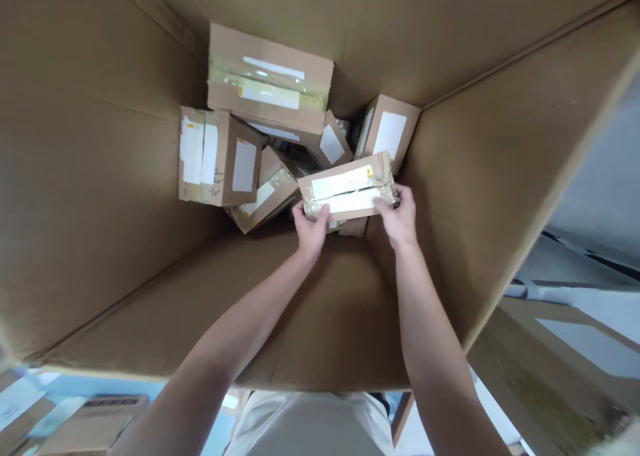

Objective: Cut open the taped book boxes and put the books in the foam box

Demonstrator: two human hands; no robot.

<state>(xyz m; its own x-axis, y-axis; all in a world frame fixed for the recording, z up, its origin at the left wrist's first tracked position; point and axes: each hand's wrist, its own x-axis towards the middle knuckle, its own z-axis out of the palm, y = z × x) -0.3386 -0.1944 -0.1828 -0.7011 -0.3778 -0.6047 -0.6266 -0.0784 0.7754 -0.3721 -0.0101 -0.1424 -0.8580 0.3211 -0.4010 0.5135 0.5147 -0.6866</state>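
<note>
Both my arms reach down into a big open cardboard carton (pixel 320 336). A small taped cardboard box (pixel 347 184) with two white labels on top is gripped at its two ends. My left hand (pixel 311 231) holds its left end, thumb on the near edge. At the right end, my right hand (pixel 400 217) clasps it with the thumb over the label; its other fingers are partly hidden behind the box. Beneath it, a part of another box (pixel 354 227) shows.
Inside the carton lie a long taped box (pixel 270 76) at the back, a box with handwriting (pixel 220 156) at left, a tilted box (pixel 267 189), a small labelled box (pixel 331 143) and an upright box (pixel 389 131) at right. Outside stand more boxes (pixel 555 369).
</note>
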